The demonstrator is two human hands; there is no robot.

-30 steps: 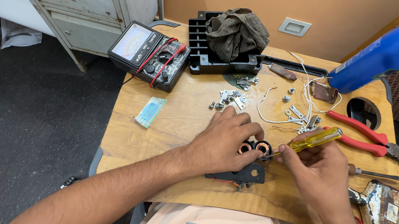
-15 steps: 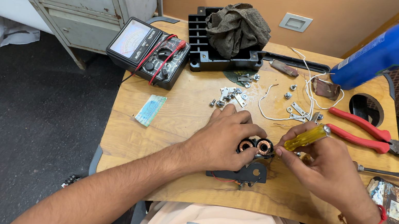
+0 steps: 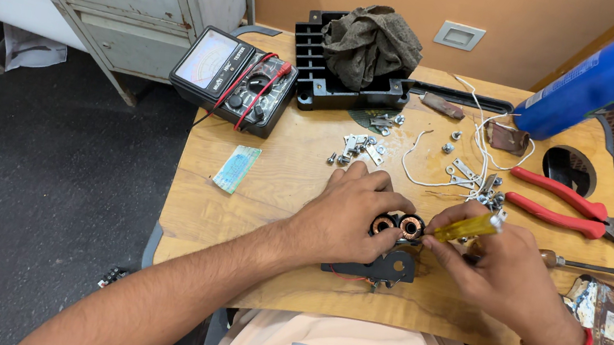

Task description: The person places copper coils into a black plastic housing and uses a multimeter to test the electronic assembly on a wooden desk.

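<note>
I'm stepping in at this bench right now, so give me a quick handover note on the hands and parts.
Left hand: steadies the black bracket with two copper coils on the wooden table.
Right hand: grip on a yellow-handled screwdriver, its tip end at the coils.
Nearby: loose screws and brackets, red pliers, analog multimeter, black tray.
Done: the assembly lies apart, its hardware loose.
Left: coils are in hand; loose hardware lies unfitted.

Glossy varnished wood surface (image 3: pixel 280 193); translucent yellow plastic screwdriver handle (image 3: pixel 467 228); shiny copper-wound coils (image 3: pixel 399 225); matt black metal bracket (image 3: pixel 382 267); crumpled cloth (image 3: pixel 371 44).
</note>
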